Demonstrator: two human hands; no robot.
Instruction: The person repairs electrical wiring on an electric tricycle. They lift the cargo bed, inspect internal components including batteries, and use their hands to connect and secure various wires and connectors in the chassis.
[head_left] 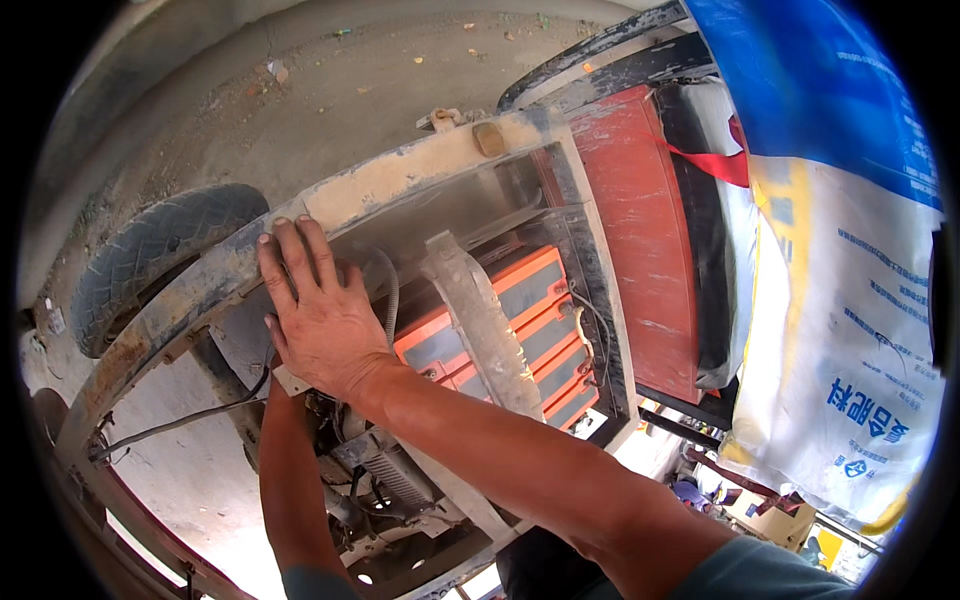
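My right hand (pixel 325 315) lies palm down with its fingers stretched over the worn, rusty metal frame (pixel 375 190) of a vehicle. Nothing is seen in its grip. Below it, my left forearm (pixel 290 470) reaches down into the opening of the frame; the left hand is hidden under the right one and a small metal plate (pixel 290 381). Right of my hands sit several orange batteries with grey tops (pixel 550 335), and a dusty metal bar (pixel 480 320) crosses over them. A grey corrugated hose (pixel 391 300) runs between the right hand and the batteries.
A black tire (pixel 165 255) stands beyond the frame at left. Beneath my arms are a finned metal part (pixel 398 478) and dark cables (pixel 180 425). At right is a red panel (pixel 640 240) beside a large blue and white sack (pixel 840 270). Dusty ground (pixel 330 110) lies behind.
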